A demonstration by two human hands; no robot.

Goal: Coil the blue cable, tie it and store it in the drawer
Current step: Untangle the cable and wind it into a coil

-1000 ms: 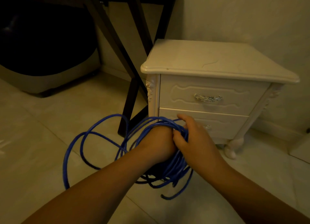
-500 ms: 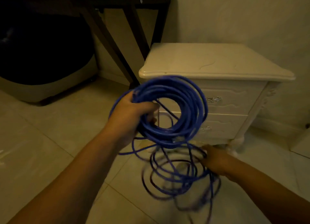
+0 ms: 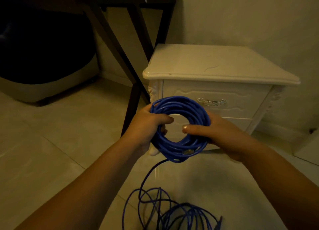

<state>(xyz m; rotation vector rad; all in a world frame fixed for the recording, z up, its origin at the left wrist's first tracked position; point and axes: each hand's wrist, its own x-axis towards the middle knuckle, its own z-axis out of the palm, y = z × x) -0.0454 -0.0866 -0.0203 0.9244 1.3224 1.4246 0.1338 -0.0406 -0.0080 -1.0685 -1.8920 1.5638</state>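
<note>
**The tiled floor below me and what sits on it**

The pale, glossy tiled floor [image 3: 43, 160] carries a white nightstand [image 3: 215, 69], which stands on carved feet against the wall. Just left of the nightstand, the dark table legs [image 3: 133, 98] come down onto the tiles, one close by its front left corner. Farther left of it, a big dark rounded thing with a pale base [image 3: 43, 85] rests on the floor; I cannot tell what it is. In front of the nightstand, nearest me, loose loops of the blue cable [image 3: 186, 210] lie tangled on the tiles, with one strand rising off them.
</note>
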